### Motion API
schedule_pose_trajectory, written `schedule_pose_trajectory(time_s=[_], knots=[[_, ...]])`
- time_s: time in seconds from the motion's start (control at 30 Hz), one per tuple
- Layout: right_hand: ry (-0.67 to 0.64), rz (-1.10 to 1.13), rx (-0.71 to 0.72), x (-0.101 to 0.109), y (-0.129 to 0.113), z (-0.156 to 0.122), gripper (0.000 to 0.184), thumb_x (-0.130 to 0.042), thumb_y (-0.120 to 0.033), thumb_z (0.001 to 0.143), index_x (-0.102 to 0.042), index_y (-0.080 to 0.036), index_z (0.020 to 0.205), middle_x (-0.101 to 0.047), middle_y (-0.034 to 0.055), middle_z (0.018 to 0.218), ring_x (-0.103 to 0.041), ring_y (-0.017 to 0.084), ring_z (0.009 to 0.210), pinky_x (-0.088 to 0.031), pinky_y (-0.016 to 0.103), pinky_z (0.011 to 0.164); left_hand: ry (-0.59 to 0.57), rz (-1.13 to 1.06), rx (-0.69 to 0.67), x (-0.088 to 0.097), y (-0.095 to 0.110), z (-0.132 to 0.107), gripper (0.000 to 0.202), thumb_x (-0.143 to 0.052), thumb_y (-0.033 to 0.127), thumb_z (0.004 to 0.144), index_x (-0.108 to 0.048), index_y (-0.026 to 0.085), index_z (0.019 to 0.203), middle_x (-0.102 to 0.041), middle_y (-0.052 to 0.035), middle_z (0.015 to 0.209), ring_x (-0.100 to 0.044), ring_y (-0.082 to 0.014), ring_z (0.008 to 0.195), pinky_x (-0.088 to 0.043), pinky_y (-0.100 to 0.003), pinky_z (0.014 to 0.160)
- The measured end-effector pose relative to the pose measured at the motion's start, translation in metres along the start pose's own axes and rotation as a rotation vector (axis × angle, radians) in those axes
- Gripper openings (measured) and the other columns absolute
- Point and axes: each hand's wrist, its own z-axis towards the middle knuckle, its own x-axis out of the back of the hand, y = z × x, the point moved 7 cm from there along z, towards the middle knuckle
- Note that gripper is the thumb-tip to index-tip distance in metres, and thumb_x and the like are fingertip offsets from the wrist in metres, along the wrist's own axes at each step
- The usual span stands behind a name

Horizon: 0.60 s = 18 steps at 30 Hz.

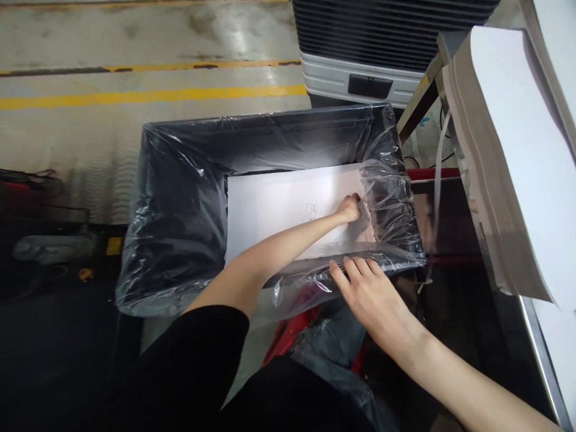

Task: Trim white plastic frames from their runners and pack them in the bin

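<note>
A black bin (pixel 180 180) lined with clear plastic film stands on the floor in front of me. A stack of white paper sheets (pixel 279 210) lies inside it, at its right half. My left hand (pixel 350 209) reaches down into the bin, fingers curled at the right edge of the stack, where it meets the plastic liner (pixel 387 198). My right hand (pixel 369 294) rests on the bin's near rim, fingers stretched over the plastic film there.
A tall stack of white paper (pixel 508 156) sits on a metal table at the right. A dark louvred machine (pixel 373 42) stands behind the bin. Yellow lines (pixel 135 95) run across the concrete floor. Something red (pixel 288 336) lies below the bin's near edge.
</note>
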Motion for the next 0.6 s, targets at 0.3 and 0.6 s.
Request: schedule_pose_trajectory(time_s=[0.3, 0.6], knots=[[-0.001, 0.021, 0.003, 0.0, -0.001, 0.0, 0.055, -0.057, -0.004, 0.099, -0.053, -0.008, 0.154, -0.065, 0.0187, 0.121, -0.064, 0.033, 0.109, -0.056, 0.044, 0.096, -0.036, 0.27, 0.266, 0.057, -0.098, -0.054, 0.075, -0.081, 0.033, 0.09, -0.044, 0.02, 0.153, -0.04, -0.0186, 0.161, -0.051, -0.0389, 0.139, -0.049, -0.058, 0.111], [0.048, 0.008, -0.006, -0.009, -0.001, -0.001, 0.059, -0.059, -0.003, 0.095, -0.054, -0.009, 0.153, -0.065, 0.0184, 0.119, -0.063, 0.033, 0.107, -0.056, 0.045, 0.095, 0.003, 0.108, 0.259, 0.089, -0.119, -0.046, 0.085, -0.082, 0.039, 0.088, -0.033, 0.026, 0.156, -0.051, -0.016, 0.148, -0.069, -0.023, 0.103, -0.062, -0.035, 0.082]])
